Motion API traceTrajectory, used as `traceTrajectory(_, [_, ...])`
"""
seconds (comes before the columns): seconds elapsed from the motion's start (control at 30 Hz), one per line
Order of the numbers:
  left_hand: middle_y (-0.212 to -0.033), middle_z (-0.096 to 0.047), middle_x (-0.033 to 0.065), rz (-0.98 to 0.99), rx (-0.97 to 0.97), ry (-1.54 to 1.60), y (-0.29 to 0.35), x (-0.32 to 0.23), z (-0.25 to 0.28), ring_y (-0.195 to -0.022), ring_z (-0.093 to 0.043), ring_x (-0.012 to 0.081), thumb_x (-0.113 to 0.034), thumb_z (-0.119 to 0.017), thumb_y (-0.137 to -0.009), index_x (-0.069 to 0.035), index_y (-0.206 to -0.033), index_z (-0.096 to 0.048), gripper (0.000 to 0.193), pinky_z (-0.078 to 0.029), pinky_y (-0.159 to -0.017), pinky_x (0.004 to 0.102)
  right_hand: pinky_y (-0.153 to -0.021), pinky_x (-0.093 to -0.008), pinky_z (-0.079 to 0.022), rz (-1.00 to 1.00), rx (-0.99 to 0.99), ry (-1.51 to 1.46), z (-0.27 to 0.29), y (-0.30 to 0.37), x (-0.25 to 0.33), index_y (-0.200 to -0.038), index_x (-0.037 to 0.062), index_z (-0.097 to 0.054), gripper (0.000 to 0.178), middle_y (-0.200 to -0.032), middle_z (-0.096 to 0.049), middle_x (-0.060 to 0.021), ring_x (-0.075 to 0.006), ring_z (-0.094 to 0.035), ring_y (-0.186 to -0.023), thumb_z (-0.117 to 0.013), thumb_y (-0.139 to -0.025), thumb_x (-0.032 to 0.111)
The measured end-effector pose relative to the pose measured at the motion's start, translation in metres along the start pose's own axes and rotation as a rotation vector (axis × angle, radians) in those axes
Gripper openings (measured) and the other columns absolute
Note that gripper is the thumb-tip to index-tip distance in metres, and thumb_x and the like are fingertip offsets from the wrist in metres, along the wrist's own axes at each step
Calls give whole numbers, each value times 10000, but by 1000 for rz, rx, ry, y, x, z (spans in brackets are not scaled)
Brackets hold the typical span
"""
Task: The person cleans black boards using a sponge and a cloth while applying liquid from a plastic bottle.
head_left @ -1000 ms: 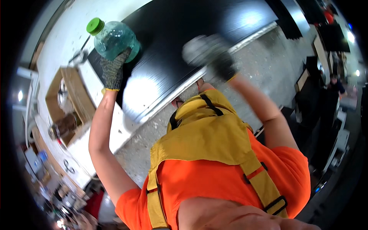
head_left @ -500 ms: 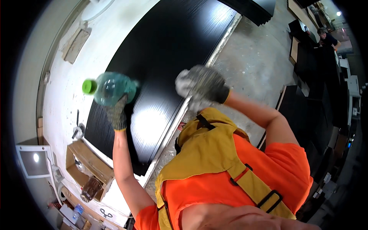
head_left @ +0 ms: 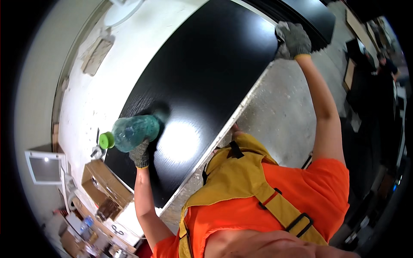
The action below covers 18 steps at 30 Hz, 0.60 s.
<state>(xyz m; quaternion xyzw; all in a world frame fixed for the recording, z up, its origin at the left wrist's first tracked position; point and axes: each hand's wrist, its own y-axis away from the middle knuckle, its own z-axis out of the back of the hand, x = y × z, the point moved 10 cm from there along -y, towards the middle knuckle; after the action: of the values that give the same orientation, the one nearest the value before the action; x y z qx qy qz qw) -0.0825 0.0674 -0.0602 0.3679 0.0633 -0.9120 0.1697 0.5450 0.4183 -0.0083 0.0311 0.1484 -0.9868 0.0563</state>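
A glossy black board (head_left: 206, 73) with a wood-grain texture lies flat across the worktable. My left hand (head_left: 140, 155), in a grey knitted glove, grips a translucent green bottle (head_left: 137, 131) with a bright green cap. The bottle is tipped on its side above the near left part of the board, its cap pointing left. At the board's far right corner, my gloved right hand (head_left: 297, 39) is closed on a crumpled greyish cloth (head_left: 282, 52). The cloth is at the board's edge; the fingers partly hide it.
The white worktable (head_left: 124, 56) carries a rough block (head_left: 97, 56), a cardboard box (head_left: 107, 182) with a brown jar (head_left: 107, 209), and scissors (head_left: 117, 229). More black boards (head_left: 312, 19) are stacked beyond the far end. Concrete floor (head_left: 279, 99) lies to the right, and a person (head_left: 387, 66) is farther off.
My right hand has swung away from my body with the cloth, from the board's near edge to its far right corner. The bottle stays in my left hand, now lower in view.
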Motion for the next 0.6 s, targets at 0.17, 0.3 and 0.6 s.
traceTrajectory(0.17, [-1146,-681,75,82,22,34,12,-5,-3,-1017,-644,218,-338,-851,-740,-96,-1198,-637,561,-530,-854,350,-857,-356,-506,897,-197,-428,103,122,254,-1142,202,-666,338,-1067,-660,-58,-231,-614,-956,-660,-838,348])
traceTrajectory(0.3, [-1074,-662,90,-81,-220,277,34,-61,13,-951,-658,235,-287,-896,-660,-57,-1234,-561,703,-548,-820,334,-857,-337,-513,1268,-292,-532,80,93,290,-1117,199,-658,290,-1115,-655,14,-175,-613,-1013,-617,-834,248])
traceTrajectory(0.6, [-1193,-605,69,267,-313,620,159,-19,17,-1052,-585,202,-134,-809,-716,-30,-1276,-541,630,-465,-951,311,-1034,-363,-454,1050,-209,-367,32,49,289,-1224,172,-623,329,-1329,-582,-45,-233,-556,-1207,-428,-961,138])
